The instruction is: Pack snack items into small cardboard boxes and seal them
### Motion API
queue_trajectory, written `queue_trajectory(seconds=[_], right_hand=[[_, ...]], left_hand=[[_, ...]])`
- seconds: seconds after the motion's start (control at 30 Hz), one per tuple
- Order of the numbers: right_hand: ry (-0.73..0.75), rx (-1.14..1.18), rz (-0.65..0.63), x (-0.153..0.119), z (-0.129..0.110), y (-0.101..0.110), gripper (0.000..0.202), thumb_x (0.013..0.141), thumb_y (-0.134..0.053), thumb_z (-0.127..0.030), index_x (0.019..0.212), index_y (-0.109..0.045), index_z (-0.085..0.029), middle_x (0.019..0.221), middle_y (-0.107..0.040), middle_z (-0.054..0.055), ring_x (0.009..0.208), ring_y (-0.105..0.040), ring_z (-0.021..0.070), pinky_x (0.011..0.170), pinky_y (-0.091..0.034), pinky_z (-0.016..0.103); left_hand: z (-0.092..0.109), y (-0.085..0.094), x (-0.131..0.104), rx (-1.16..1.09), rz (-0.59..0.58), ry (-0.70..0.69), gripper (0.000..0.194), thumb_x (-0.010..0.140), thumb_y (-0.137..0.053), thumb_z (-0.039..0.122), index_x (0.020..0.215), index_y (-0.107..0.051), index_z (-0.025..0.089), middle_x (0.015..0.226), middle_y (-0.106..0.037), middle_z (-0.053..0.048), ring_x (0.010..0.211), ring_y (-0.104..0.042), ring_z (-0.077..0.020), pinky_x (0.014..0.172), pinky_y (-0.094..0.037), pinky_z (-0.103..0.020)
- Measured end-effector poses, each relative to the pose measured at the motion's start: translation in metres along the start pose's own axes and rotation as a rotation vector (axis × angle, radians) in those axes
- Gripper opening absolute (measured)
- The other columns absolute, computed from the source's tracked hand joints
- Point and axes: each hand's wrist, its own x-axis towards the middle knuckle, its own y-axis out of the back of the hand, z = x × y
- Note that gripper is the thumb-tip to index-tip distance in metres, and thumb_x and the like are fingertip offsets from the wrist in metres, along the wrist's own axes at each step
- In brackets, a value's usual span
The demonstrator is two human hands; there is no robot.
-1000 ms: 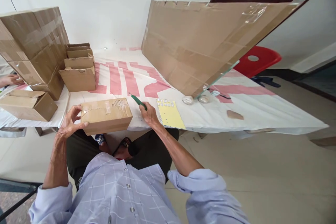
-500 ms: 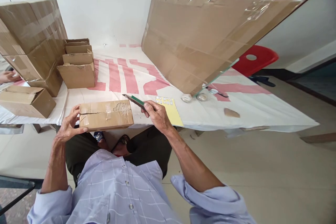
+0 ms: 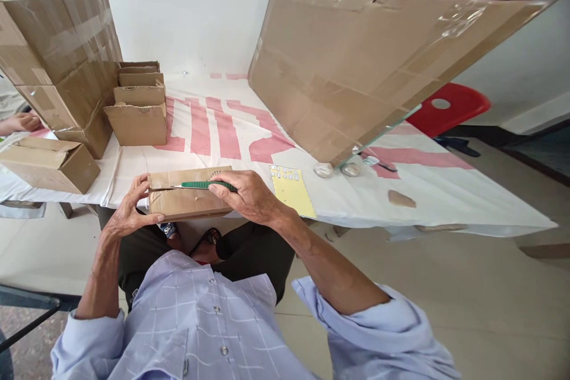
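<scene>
A small taped cardboard box lies at the table's front edge, a seam running along its top. My left hand grips its left end, thumb on the near side and fingers at the far side. In my right hand is a green utility knife, held low over the box top. Its blade points left and meets the seam near the middle; how deep the tip goes I cannot tell. Just right of the box lies a yellow card with small pale pieces in rows.
Open cardboard boxes stand in a row behind, beside a tall taped stack. Another box sits at left, near another person's hand. A large cardboard panel leans at right, with tape rolls at its foot.
My right hand has moved left and down over the box, bringing the knife from above its right end onto the seam. My left hand keeps its hold.
</scene>
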Motion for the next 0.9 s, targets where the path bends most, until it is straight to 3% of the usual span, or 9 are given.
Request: queue_trajectory(seconds=[0.23, 0.63, 0.9], right_hand=[[0.019, -0.155, -0.089, 0.021, -0.009, 0.000, 0.029, 0.110, -0.061, -0.040, 0.102, -0.082, -0.022, 0.097, -0.084, 0.006, 0.085, -0.071, 0.0195, 0.078, -0.049, 0.031], [0.084, -0.401, -0.194, 0.029, -0.028, 0.014, 0.032, 0.112, -0.058, -0.040, 0.100, -0.080, -0.020, 0.092, -0.079, 0.008, 0.080, -0.064, 0.0192, 0.071, -0.036, 0.033], [0.086, -0.475, -0.184, 0.034, -0.027, 0.012, 0.036, 0.113, -0.059, -0.044, 0.096, -0.080, -0.020, 0.086, -0.077, 0.007, 0.076, -0.061, 0.0190, 0.067, -0.030, 0.034]], left_hand=[[0.003, -0.005, 0.000, -0.008, -0.007, -0.020, 0.085, 0.080, -0.098, 0.061, 0.156, -0.069, 0.036, 0.164, -0.049, -0.013, 0.161, -0.046, -0.0422, 0.127, -0.052, -0.063], [0.002, -0.007, 0.000, -0.027, -0.007, -0.020, 0.081, 0.079, -0.100, 0.055, 0.153, -0.070, 0.038, 0.162, -0.049, -0.012, 0.160, -0.047, -0.0413, 0.127, -0.052, -0.062], [0.000, -0.006, 0.001, -0.004, 0.005, -0.016, 0.083, 0.080, -0.098, 0.058, 0.155, -0.069, 0.037, 0.163, -0.050, -0.013, 0.160, -0.048, -0.0410, 0.126, -0.053, -0.063]])
